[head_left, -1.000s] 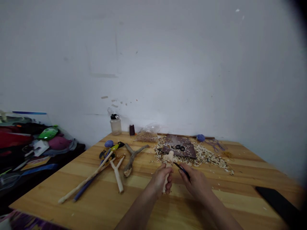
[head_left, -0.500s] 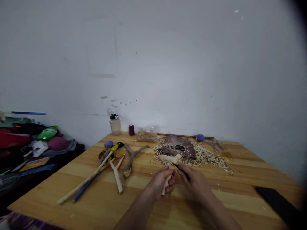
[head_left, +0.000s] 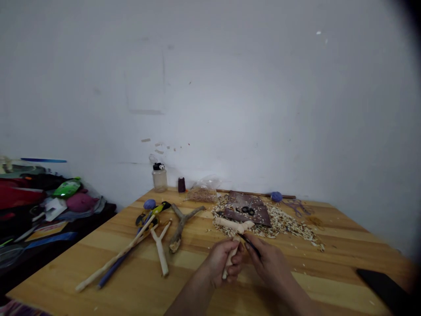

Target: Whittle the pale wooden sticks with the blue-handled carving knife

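Head view: left fingers point(head_left: 236, 260) wrap the pale stick point(head_left: 237, 227) below its fork.

A: Which colours mark the items in hand?
B: The held forked stick point(head_left: 230, 224) is cream; the knife point(head_left: 252, 246), black.
A: And the surroundings?
B: The tabletop point(head_left: 131, 281) is honey-brown, striped lighter; the sheet point(head_left: 241, 200), maroon; the yarn balls point(head_left: 276, 196), violet-blue; the wall point(head_left: 230, 87), pale grey.

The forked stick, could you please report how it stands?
Left hand: gripping forked stick. Right hand: holding dark knife near its fork. Wood shavings strewn beyond.
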{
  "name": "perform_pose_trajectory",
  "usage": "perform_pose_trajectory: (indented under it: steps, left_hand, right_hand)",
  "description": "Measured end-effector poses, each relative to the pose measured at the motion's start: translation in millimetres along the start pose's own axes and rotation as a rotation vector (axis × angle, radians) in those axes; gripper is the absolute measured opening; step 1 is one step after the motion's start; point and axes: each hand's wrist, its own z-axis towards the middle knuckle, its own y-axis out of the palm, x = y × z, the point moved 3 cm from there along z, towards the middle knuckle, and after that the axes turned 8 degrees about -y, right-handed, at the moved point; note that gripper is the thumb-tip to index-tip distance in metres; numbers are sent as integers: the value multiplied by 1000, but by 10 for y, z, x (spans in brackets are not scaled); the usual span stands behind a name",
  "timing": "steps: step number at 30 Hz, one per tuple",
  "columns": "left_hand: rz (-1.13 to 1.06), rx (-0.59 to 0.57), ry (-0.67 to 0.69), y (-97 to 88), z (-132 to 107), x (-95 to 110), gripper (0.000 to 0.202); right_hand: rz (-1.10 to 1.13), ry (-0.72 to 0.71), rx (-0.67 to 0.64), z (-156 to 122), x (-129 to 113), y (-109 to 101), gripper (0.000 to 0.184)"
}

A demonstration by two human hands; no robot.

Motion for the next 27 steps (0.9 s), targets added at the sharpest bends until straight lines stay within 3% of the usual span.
perform_pose_trajectory:
  steps: [5,12,20,27]
  left_hand:
    - [84,30,15,39,-50,17,17]
    - [534,178,160,4,-96,33,26]
    - [859,447,147,3,-83,17,13]
    - [946,747,510,81,-73,35,7]
  right_hand:
    - [-102,-8,-26,12,-39,-46,36]
    - [-356,-17,-135,14,-110,-35,29]
    - [-397,64,-177,21,-194,-3,26]
    - [-223,209,-76,5,-100,139,31]
